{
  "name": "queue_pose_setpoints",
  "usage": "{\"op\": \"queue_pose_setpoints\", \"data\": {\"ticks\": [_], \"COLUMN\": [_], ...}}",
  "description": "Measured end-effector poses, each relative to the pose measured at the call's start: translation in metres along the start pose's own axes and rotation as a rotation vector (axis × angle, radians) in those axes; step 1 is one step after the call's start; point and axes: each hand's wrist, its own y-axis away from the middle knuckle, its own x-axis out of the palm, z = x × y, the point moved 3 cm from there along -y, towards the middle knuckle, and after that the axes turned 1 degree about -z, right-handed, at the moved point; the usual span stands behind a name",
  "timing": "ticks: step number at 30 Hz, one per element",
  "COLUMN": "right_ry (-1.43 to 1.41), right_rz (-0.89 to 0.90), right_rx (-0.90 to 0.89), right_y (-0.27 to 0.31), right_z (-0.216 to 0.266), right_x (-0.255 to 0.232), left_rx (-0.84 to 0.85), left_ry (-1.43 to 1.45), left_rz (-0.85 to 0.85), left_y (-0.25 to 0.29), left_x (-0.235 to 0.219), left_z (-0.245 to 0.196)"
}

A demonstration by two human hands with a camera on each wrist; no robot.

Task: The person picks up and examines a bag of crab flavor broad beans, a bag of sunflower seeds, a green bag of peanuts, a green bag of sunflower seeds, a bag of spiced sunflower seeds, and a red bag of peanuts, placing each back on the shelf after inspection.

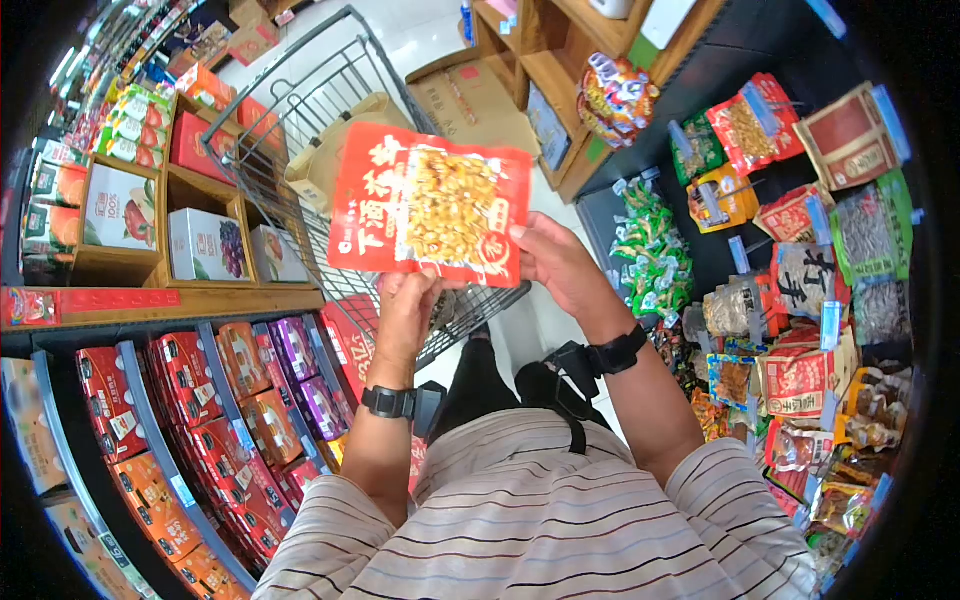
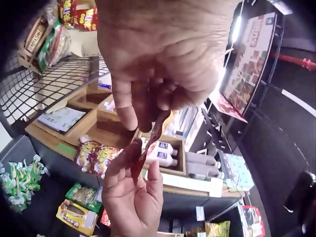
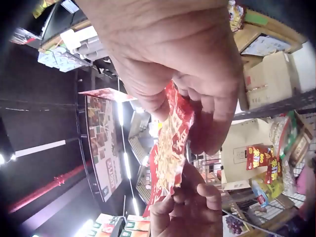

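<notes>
A red packet with white characters and a clear window showing yellow pieces is held up in front of the body. The left hand pinches its bottom edge, and the right hand grips its right side. In the left wrist view the packet appears nearly edge-on between the left hand and the right hand. The right wrist view shows the packet tilted, the right hand at its upper end and the left hand at its lower end.
A wire shopping cart stands beyond the packet, with a brown bag in it. Boxed goods fill the shelf at left. Hanging snack packets line the right side, near a bin of green-wrapped items.
</notes>
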Motion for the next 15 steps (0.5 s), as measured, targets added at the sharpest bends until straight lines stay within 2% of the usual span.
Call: {"op": "queue_pose_setpoints", "data": {"ticks": [2, 7, 8, 10, 11, 12, 13, 15], "right_ry": [-0.055, -0.178, -0.216, -0.148, -0.132, -0.130, -0.112, -0.094], "right_rz": [-0.052, -0.093, -0.113, -0.185, -0.214, -0.237, -0.249, -0.255], "right_rx": [-0.108, -0.249, -0.279, -0.332, -0.319, -0.298, -0.326, -0.348], "right_y": [0.020, 0.071, 0.073, 0.093, 0.103, 0.113, 0.127, 0.148], "right_z": [0.014, 0.050, 0.044, 0.048, 0.049, 0.051, 0.059, 0.065], "right_x": [-0.012, -0.055, -0.076, -0.095, -0.105, -0.114, -0.115, -0.113], "left_rx": [-0.068, -0.086, -0.070, -0.115, -0.094, -0.118, -0.135, -0.143], "left_ry": [-0.165, -0.141, -0.204, -0.244, -0.190, -0.145, -0.182, -0.140], "left_rz": [0.060, 0.252, 0.254, 0.312, 0.369, 0.320, 0.372, 0.423], "left_y": [0.003, 0.021, 0.026, 0.025, 0.024, 0.028, 0.019, 0.026], "left_x": [-0.018, 0.043, 0.049, 0.053, 0.070, 0.091, 0.082, 0.114], "left_z": [0.023, 0.020, 0.020, 0.031, 0.032, 0.030, 0.038, 0.030]}}
